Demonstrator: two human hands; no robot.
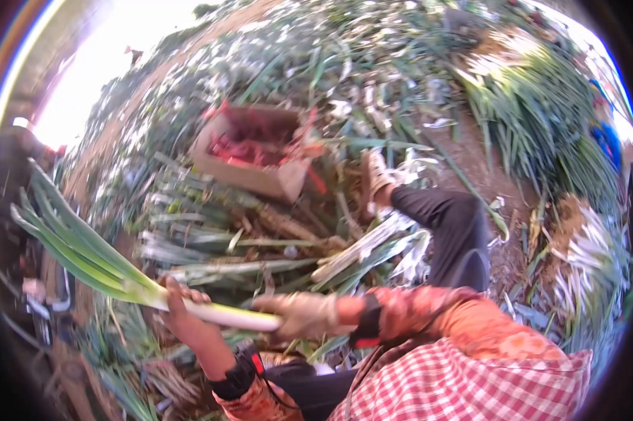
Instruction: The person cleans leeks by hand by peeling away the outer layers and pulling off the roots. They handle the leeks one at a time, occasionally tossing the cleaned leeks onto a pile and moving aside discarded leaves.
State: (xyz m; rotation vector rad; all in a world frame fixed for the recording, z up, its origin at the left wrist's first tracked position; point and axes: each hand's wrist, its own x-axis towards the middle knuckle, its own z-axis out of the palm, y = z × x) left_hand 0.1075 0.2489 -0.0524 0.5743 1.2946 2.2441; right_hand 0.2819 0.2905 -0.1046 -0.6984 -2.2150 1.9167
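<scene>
My left hand (pixel 186 312) is closed around a long leek (pixel 218 314), near where its white stalk meets the green leaves. The leaves fan out to the upper left. At the other end of the stalk, my right hand (pixel 302 314), in a pale glove, has its fingers curled over the white shank close to the root end; motion blurs it slightly. Below and beyond the hands lie cut stalks (pixel 362 249) and loose leaves.
An open cardboard box (pixel 253 179) with red ties (pixel 250 149) stands ahead. Large piles of leeks (pixel 541 119) and a smaller bundle with white ends (pixel 586 259) lie to the right. My bent leg (pixel 456 224) reaches forward. Leaf litter covers much of the ground.
</scene>
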